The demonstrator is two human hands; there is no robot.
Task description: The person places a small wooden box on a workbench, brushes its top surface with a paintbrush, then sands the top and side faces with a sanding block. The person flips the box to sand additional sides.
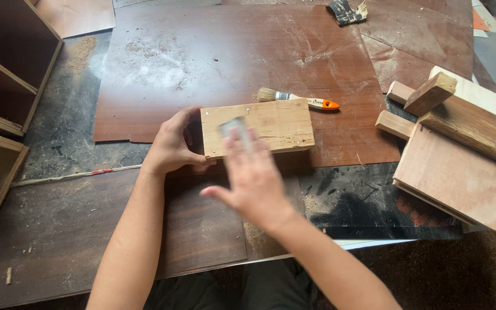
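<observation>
The pale rectangular wooden block (258, 127) lies flat at the centre of the brown veneer sheet (213, 57). The left hand (171, 146) clasps its nine-o'clock edge; the right hand (252, 175) – blurred, fingers flat – presses a small grey sanding pad (235, 127) on top. An orange-handled paintbrush (297, 99) lies just beyond at twelve, stacked timber offcuts (454, 149) at three – bare dusty workbench (58, 143) lies at nine.

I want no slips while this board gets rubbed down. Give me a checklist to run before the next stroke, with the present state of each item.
1. Wooden board lying flat on the brown sheet: ok.
2. Left hand gripping the board's left end: ok.
3. Right hand pressing the grey pad on the board's top: ok, though the hand is blurred.
4. Paintbrush away from the hands: ok, it lies just behind the board.
5. Stack of wood pieces out of the way: ok, it sits off to the right.
6. Pad's wear: cannot tell, it is mostly hidden under the fingers.
</observation>
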